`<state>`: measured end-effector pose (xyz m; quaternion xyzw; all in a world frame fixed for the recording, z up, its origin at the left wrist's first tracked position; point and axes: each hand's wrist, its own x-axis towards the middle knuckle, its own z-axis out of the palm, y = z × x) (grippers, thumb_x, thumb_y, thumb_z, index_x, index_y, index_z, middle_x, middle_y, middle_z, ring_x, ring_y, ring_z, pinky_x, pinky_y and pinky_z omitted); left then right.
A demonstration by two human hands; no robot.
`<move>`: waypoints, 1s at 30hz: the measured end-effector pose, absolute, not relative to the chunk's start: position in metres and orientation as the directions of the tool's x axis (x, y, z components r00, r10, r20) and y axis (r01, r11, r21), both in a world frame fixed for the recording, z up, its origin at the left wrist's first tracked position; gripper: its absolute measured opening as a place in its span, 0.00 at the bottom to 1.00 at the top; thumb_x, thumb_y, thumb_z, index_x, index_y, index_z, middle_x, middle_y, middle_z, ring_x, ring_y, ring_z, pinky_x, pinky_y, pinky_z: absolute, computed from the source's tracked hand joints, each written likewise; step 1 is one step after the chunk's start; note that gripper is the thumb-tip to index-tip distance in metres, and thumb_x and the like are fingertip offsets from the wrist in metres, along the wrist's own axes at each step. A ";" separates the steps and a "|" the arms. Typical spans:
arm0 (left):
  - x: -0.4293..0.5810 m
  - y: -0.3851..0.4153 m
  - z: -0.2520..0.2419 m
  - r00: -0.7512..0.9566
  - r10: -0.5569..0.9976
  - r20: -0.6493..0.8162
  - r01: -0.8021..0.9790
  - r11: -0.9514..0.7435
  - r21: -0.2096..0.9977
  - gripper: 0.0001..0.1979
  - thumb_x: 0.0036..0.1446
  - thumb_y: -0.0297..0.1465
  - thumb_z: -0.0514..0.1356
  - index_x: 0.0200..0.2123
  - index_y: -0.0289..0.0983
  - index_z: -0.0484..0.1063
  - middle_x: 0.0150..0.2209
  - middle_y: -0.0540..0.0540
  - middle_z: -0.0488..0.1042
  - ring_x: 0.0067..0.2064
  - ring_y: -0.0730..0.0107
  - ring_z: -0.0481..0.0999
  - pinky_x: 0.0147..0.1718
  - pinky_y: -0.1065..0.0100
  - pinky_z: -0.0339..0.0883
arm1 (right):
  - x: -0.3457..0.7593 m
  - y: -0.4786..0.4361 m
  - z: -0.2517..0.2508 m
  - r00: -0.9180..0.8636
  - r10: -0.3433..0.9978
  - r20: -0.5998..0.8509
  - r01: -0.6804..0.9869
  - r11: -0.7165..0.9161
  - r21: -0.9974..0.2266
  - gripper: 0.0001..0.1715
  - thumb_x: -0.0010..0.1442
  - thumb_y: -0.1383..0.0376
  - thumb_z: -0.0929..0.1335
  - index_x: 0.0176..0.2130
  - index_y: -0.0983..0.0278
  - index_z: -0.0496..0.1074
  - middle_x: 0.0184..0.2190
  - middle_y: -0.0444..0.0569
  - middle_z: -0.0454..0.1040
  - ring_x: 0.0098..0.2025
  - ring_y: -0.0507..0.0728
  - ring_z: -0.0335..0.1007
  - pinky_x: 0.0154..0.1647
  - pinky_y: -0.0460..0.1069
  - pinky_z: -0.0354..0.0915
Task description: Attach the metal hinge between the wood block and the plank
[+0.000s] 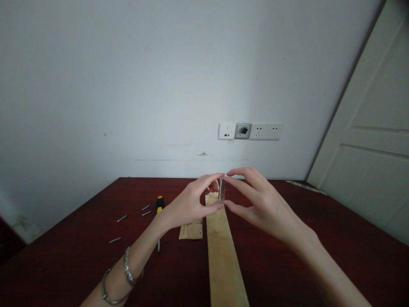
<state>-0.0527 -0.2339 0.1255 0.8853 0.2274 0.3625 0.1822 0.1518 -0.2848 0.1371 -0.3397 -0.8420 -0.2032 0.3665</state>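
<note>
A small silver metal plate with holes (223, 190) is held upright between both hands, above the far part of a long wooden board (224, 260). My left hand (193, 198) pinches it from the left, thumb at its lower end and index finger at its top. From the right, my right hand (260, 200) grips the same plate with thumb and fingertips. The plate is seen nearly edge-on, so its full shape is unclear. Below my left hand lies a short flat wood piece (191, 231), partly covered by the hand.
A black and yellow screwdriver (160, 202) lies left of the wood, partly behind my left wrist. Several loose screws or nails (122, 218) are scattered on the dark red table (79, 256). Wall sockets (265, 131) are ahead; a thin strip (305, 186) lies at the far right.
</note>
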 end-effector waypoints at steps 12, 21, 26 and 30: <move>-0.057 -0.223 0.123 0.650 0.318 0.690 0.273 -0.945 0.179 0.22 0.59 0.31 0.60 0.56 0.35 0.64 0.47 0.41 0.71 0.50 0.67 0.69 0.50 0.61 0.68 | 0.155 -0.285 0.137 -0.498 0.456 0.738 0.728 0.682 0.070 0.23 0.60 0.65 0.69 0.55 0.62 0.68 0.50 0.59 0.70 0.52 0.65 0.67 0.48 0.61 0.69; -0.057 -0.224 0.125 0.626 0.340 0.702 0.253 -0.940 0.230 0.21 0.56 0.27 0.61 0.54 0.35 0.65 0.48 0.42 0.70 0.51 0.68 0.68 0.52 0.64 0.66 | 0.155 -0.283 0.136 -0.486 0.435 0.758 0.741 0.664 0.095 0.22 0.60 0.67 0.69 0.53 0.64 0.68 0.50 0.60 0.69 0.51 0.65 0.67 0.47 0.61 0.69; -0.062 -0.227 0.132 0.621 0.407 0.670 0.258 -0.913 0.316 0.19 0.55 0.29 0.63 0.50 0.35 0.67 0.46 0.43 0.69 0.49 0.69 0.69 0.51 0.64 0.66 | 0.156 -0.284 0.136 -0.488 0.440 0.754 0.745 0.660 0.097 0.22 0.60 0.66 0.69 0.53 0.63 0.68 0.50 0.59 0.69 0.51 0.65 0.67 0.47 0.61 0.69; -0.065 -0.230 0.137 0.619 0.431 0.657 0.269 -0.902 0.338 0.18 0.53 0.30 0.65 0.48 0.36 0.67 0.45 0.44 0.69 0.48 0.69 0.69 0.51 0.63 0.65 | 0.156 -0.284 0.136 -0.500 0.441 0.745 0.745 0.659 0.109 0.22 0.60 0.66 0.69 0.53 0.66 0.68 0.50 0.60 0.69 0.51 0.65 0.66 0.47 0.61 0.69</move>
